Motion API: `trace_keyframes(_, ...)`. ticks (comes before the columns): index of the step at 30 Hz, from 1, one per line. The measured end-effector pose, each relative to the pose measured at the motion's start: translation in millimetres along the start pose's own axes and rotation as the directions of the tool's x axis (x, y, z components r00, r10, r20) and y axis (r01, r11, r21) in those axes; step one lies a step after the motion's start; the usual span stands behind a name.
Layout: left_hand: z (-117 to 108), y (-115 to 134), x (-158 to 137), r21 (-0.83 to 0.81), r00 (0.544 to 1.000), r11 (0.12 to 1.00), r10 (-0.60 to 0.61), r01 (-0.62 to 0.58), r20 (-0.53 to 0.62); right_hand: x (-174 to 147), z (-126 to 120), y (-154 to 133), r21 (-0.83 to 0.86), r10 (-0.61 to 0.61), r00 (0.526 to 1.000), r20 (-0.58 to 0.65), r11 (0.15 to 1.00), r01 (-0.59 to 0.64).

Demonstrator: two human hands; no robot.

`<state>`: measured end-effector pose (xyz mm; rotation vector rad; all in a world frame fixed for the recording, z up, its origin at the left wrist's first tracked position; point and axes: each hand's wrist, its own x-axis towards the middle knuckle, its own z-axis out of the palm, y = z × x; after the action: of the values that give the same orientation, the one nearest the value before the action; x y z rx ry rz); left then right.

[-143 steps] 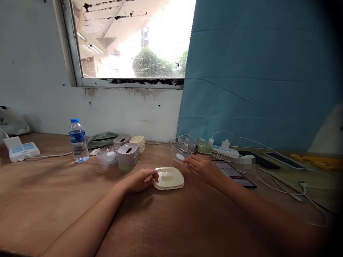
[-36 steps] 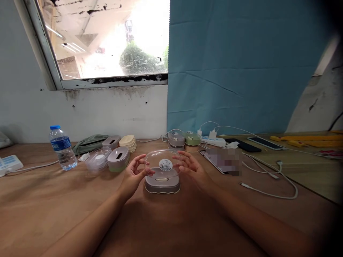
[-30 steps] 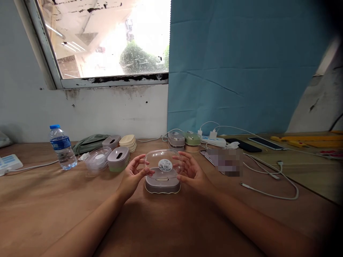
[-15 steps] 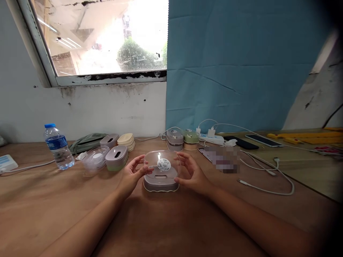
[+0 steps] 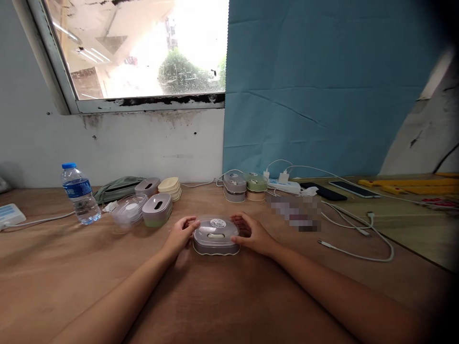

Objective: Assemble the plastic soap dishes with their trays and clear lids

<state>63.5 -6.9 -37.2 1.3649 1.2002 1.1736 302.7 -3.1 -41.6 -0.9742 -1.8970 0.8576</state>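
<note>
A clear plastic lid (image 5: 229, 228) with a round printed label lies over a low grey-mauve box (image 5: 216, 250). The box stands on the table in front of me, and a slot in its top shows through the plastic. My left hand (image 5: 182, 234) grips the lid's left edge, thumb toward me and fingers curled behind. On the opposite side my right hand (image 5: 255, 234) holds the right edge between thumb and curled fingers. Some fingertips are hidden behind the lid.
Left of my hands are a slotted box (image 5: 158, 210), stacked clear lids (image 5: 125, 212), cream pieces (image 5: 170, 186) and a water bottle (image 5: 79, 193). Two lidded boxes (image 5: 234, 186) stand at the back. Cables (image 5: 358, 255), a power strip (image 5: 287, 186) and phones (image 5: 353, 188) lie right.
The clear lid has come down from a tilted position above the box and now lies flat over it. Both hands have lowered with it.
</note>
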Motion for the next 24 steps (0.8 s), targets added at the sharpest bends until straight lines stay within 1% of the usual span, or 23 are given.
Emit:
trace_keyframes(3,-1,-5,2,0.072,1.000,0.997,0.001,-0.002,0.019,-1,-1,2,-0.014,-0.007,1.000,0.030,1.000,0.008)
trace_keyframes(5,-2,-8,3,0.093,0.999,0.995,0.016,-0.019,0.033,-2,-2,2,-0.023,-0.015,0.998,0.054,1.000,0.016)
trace_keyframes(8,-4,-11,6,0.101,0.997,0.994,0.034,-0.042,0.072,-3,-2,2,-0.004,-0.028,0.995,0.092,1.000,0.028)
trace_keyframes(11,-6,-13,7,0.113,0.993,0.992,0.039,-0.051,0.108,-3,-3,0,0.000,-0.048,0.994,0.101,0.999,0.048)
trace_keyframes(17,-7,-13,7,0.107,0.985,0.991,0.063,-0.080,0.160,0,-10,-4,0.010,-0.021,0.982,0.189,1.000,0.020)
trace_keyframes(21,-7,-13,6,0.115,0.979,0.990,0.063,-0.087,0.195,1,-15,-7,-0.110,-0.088,0.971,0.224,0.987,0.115)
trace_keyframes(24,-7,-13,6,0.124,0.974,0.988,0.066,-0.094,0.218,1,-16,-8,-0.150,-0.133,0.965,0.226,0.974,0.169)
